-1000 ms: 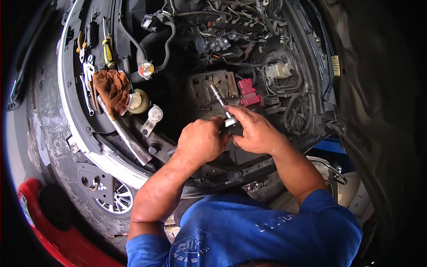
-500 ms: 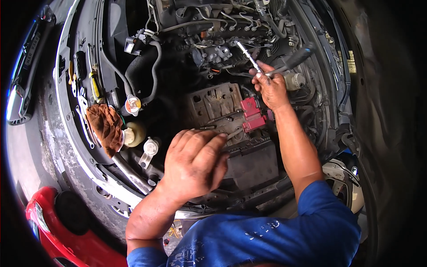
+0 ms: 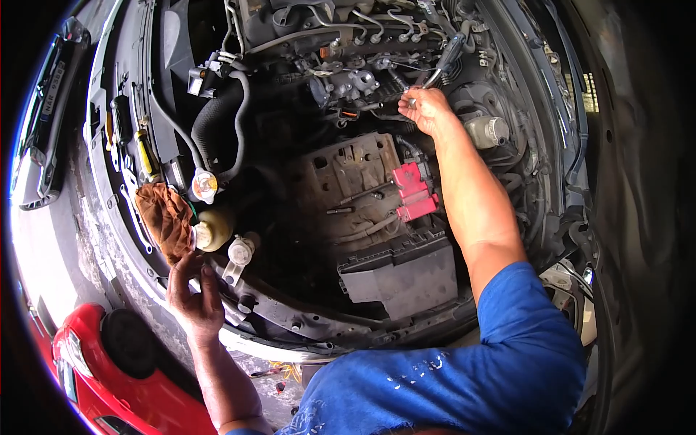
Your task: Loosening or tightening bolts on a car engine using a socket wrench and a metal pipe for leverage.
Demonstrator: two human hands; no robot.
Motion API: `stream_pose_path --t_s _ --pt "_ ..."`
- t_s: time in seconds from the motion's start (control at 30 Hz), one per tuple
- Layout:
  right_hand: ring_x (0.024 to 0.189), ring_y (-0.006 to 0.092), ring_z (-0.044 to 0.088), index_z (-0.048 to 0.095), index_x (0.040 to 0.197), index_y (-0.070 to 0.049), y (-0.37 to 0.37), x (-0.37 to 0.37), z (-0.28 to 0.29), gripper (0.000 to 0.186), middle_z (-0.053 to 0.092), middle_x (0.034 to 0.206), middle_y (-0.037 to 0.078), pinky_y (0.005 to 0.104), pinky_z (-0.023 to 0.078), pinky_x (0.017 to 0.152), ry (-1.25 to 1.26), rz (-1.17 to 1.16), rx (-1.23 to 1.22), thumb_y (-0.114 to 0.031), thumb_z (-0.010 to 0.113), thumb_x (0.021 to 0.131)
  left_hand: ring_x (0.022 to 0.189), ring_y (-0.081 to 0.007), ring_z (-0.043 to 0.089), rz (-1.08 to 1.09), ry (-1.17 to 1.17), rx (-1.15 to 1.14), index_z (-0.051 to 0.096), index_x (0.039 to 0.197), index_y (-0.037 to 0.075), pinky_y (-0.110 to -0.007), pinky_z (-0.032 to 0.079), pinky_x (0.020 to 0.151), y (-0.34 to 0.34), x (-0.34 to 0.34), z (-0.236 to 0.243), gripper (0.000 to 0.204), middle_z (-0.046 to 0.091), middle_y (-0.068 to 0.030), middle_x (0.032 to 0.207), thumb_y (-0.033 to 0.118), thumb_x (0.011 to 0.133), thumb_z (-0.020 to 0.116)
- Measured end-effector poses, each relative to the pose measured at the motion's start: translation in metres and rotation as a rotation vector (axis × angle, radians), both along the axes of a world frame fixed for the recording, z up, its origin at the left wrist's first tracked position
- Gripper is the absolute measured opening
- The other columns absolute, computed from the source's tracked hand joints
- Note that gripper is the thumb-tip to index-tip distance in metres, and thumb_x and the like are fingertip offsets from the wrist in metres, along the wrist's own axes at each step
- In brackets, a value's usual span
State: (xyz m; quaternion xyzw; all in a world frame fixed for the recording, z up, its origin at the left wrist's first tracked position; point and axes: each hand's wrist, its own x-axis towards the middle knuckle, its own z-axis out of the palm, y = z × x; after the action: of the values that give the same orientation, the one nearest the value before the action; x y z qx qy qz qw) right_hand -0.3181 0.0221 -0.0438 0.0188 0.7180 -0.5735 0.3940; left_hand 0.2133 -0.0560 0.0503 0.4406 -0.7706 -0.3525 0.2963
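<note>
My right hand point(image 3: 424, 109) is closed on a ratchet point(image 3: 449, 56) with a dark handle and an extension point(image 3: 397, 78), reaching among the engine's metal fittings and hoses point(image 3: 355, 83) at upper centre. My left hand point(image 3: 194, 297) is at the left front of the engine bay, fingers loosely bent and apart, its fingertips beside or touching a brown rag point(image 3: 163, 216); I see nothing in it. By the rag are spanners point(image 3: 130, 206), a yellow-handled screwdriver point(image 3: 148, 156) and a pale reservoir point(image 3: 214, 232). The ratchet's working end is hard to make out.
A bare metal tray point(image 3: 344, 163) with loose parts, a red terminal cover point(image 3: 412, 185) and a black box point(image 3: 395, 279) fill the lower middle. The radiator cap point(image 3: 204, 185) sits left. A red car point(image 3: 87, 341) and a dark car point(image 3: 47, 130) stand beyond the bumper.
My right hand has moved up into the engine with the ratchet, its extension now lower among the fittings. My left hand has left the tool and moved left to the rag.
</note>
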Motion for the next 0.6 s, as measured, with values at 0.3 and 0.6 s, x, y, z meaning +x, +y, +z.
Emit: stream_pose_path --t_s 0.3,0.6 --pt "0.109 0.0266 0.055 0.045 0.137 -0.017 0.021 -0.041 -0.073 0.059 0.059 0.118 0.007 0.0508 0.048 0.094 -0.026 -0.148 -0.082 -0.004 0.066 0.083 0.085 -0.0145 0.065 0.152 -0.051 0.058 0.062 0.11 -0.006 -0.028 0.051 0.078 -0.013 0.009 -0.009 0.021 0.069 -0.0112 0.092 0.003 0.09 0.063" --pt "0.116 0.0245 0.052 0.044 0.141 -0.022 0.0 -0.052 -0.099 0.052 0.056 0.12 0.003 0.0468 0.045 0.09 0.039 -0.018 0.015 -0.006 0.058 0.093 0.096 -0.0194 0.063 0.388 -0.262 0.129 0.059 0.121 -0.001 -0.033 0.052 0.082 -0.059 0.027 -0.011 0.049 0.064 -0.0137 0.102 0.019 0.08 0.079"
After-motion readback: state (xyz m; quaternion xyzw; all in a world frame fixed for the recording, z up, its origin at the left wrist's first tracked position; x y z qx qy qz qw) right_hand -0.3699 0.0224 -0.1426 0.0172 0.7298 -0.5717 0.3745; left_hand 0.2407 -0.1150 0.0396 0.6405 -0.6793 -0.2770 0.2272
